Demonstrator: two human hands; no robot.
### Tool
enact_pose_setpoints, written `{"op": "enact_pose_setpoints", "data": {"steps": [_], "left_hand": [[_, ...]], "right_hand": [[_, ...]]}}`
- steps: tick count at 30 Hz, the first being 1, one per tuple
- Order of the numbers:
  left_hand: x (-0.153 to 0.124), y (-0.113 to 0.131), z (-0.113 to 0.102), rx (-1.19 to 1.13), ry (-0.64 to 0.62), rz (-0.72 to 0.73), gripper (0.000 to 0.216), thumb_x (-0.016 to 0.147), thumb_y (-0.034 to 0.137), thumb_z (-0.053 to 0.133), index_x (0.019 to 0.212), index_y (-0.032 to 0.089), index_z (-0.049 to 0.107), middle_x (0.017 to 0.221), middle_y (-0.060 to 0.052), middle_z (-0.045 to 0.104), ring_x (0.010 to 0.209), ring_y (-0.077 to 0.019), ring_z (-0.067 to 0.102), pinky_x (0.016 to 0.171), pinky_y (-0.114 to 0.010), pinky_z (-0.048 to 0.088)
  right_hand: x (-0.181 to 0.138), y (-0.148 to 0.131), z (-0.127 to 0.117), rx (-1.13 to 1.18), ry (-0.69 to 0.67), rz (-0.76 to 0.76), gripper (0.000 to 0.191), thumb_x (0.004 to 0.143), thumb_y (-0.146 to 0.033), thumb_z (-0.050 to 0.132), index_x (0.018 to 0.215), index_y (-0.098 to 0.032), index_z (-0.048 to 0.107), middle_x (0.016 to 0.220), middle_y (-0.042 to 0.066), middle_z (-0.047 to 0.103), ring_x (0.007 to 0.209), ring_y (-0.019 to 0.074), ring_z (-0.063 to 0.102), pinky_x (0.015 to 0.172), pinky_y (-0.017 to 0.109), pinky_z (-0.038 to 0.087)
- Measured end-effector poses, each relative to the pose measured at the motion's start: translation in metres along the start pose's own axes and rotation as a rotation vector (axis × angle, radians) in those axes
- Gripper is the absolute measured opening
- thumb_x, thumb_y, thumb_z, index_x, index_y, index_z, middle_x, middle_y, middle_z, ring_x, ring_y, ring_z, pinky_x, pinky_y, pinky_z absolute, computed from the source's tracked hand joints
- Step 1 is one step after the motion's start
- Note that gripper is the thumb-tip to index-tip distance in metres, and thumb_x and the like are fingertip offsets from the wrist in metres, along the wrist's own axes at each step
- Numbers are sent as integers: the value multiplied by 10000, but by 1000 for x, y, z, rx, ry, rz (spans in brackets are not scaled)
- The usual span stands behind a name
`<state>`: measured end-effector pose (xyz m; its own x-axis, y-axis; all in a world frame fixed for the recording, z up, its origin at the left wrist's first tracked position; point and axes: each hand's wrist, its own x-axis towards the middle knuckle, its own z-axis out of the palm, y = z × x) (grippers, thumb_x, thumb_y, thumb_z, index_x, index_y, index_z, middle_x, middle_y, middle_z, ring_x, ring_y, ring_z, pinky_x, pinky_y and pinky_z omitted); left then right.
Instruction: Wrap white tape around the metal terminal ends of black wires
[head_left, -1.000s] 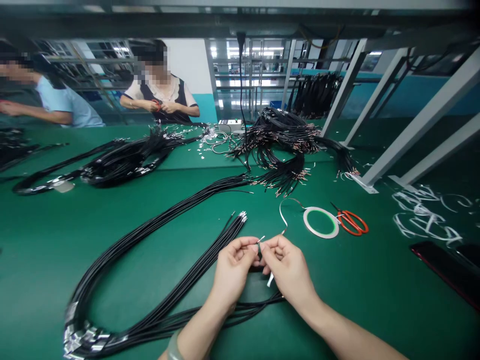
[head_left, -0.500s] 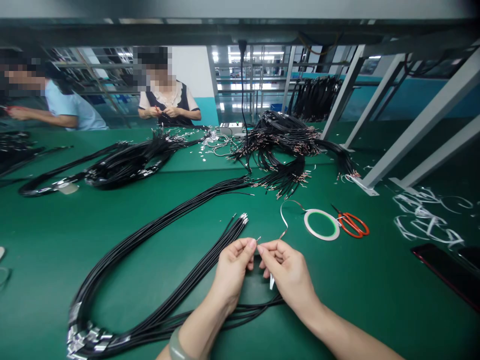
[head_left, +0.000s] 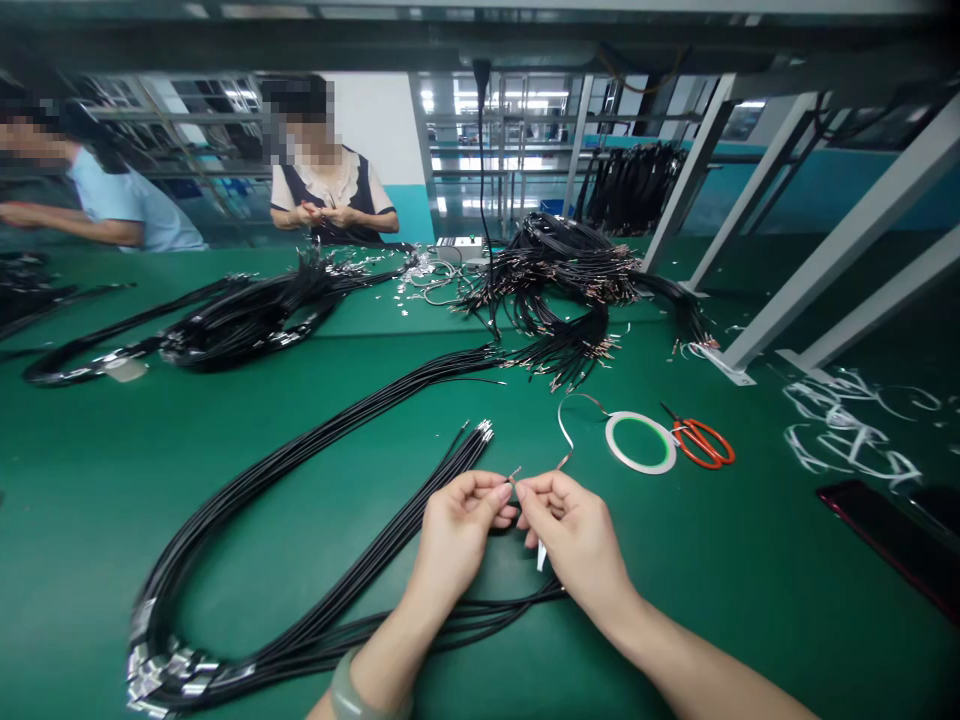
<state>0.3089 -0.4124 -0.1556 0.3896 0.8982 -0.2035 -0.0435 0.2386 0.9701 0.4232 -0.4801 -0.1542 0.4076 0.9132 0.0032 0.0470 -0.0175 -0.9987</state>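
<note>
My left hand [head_left: 459,535] is closed in a pinch around a black cable, and the cable's thin coppery tip [head_left: 514,474] sticks up past the fingertips. Right against it, my right hand [head_left: 581,535] pinches at the same tip, with a narrow tape strip [head_left: 565,445] running up behind it. A white strip end [head_left: 541,556] hangs below the right fingers. That tape leads to a white-rimmed roll with a green centre [head_left: 611,446]. A curved bundle of black cables [head_left: 247,490], wrapped in silvery bands at lower left, passes beneath my wrists.
Orange-handled scissors [head_left: 703,445] lie beside the roll. Heaped cables [head_left: 562,262] and another cable coil [head_left: 232,325] are further back. White scraps [head_left: 847,425] and a dark phone-like object [head_left: 885,535] lie at right, near slanted metal supports [head_left: 847,240]. Two people [head_left: 330,195] [head_left: 124,200] work across the bench.
Both hands stay together at the cable tip, with my left hand slightly further left and turned a little. More of the coppery tip shows. The view has shifted slightly.
</note>
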Motion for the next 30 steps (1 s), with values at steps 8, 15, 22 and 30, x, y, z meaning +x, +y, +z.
{"op": "enact_pose_setpoints", "data": {"steps": [8,15,22,30], "left_hand": [[-2,3,0,-26,-31,-49,232,688,287,740,782,94,652,597,-31,670,524,-116,629,538,-204,532],[-6,9,1,-92,-76,-93,225,693,289,741,769,92,665,650,-32,669,515,-96,611,521,-186,515],[-7,10,-1,-144,-130,-127,226,710,313,729,762,100,677,644,-28,662,488,-77,566,502,-178,483],[-7,11,-2,-154,-178,-134,220,747,319,698,772,103,671,613,-13,633,475,-65,531,488,-167,445]], "right_hand": [[0,-4,-3,-19,-24,-11,220,872,-354,549,800,-155,610,596,-8,596,484,105,528,465,207,404],[0,-8,-3,8,-26,-34,208,866,-331,557,784,-151,622,590,-8,593,488,98,511,463,200,394],[0,-13,-4,39,-47,-14,213,867,-347,554,803,-158,628,614,8,617,514,120,543,469,210,408],[1,-11,-5,88,-59,12,215,853,-351,575,795,-151,628,597,-3,610,472,97,518,442,196,397]]}}
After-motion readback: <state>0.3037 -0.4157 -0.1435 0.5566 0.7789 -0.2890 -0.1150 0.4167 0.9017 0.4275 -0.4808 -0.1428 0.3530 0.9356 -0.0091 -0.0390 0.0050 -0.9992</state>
